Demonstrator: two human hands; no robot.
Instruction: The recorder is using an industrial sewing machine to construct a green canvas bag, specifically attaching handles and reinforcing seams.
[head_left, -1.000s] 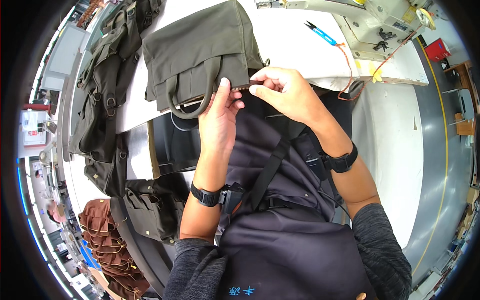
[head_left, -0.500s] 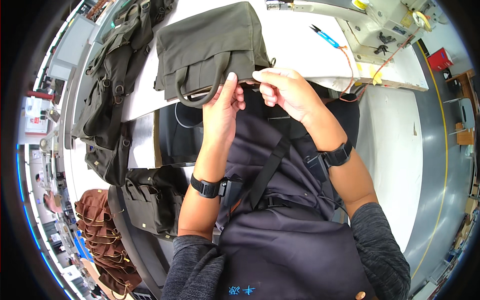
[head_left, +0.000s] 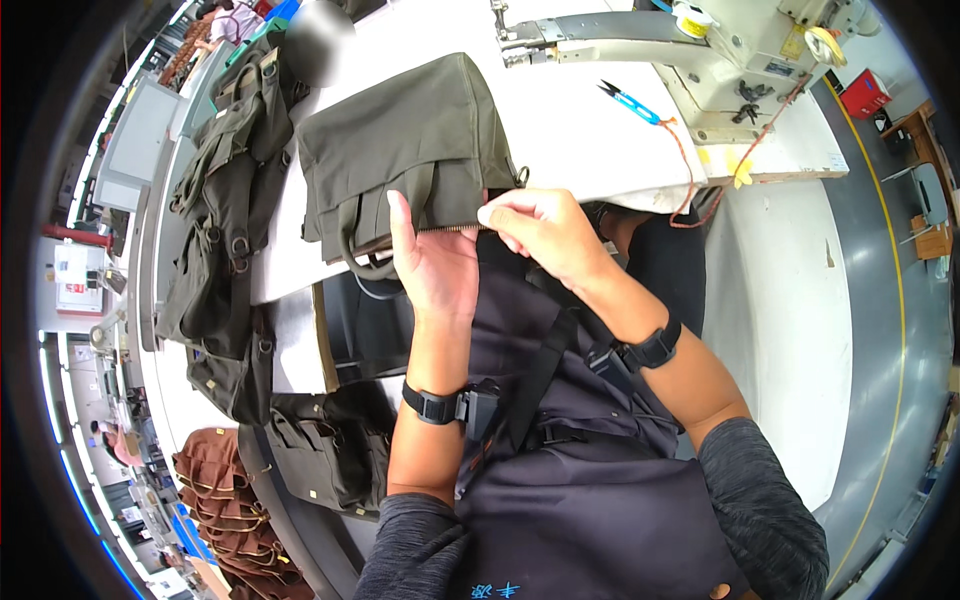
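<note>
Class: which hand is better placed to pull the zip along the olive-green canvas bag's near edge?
Right. The right hand already pinches the zip at the olive-green canvas bag; the left hand lies flat, steadying the edge.

The white surface point(head_left: 610, 140) stretches away from the person. An olive bag point(head_left: 410, 150) lies on its near left part, its lower edge hanging over the near rim. A sewing machine point(head_left: 700, 50) stands at the far right, with blue snips point(head_left: 628, 102) just near of it. More olive bags point(head_left: 225, 200) are piled along the left edge.
</note>
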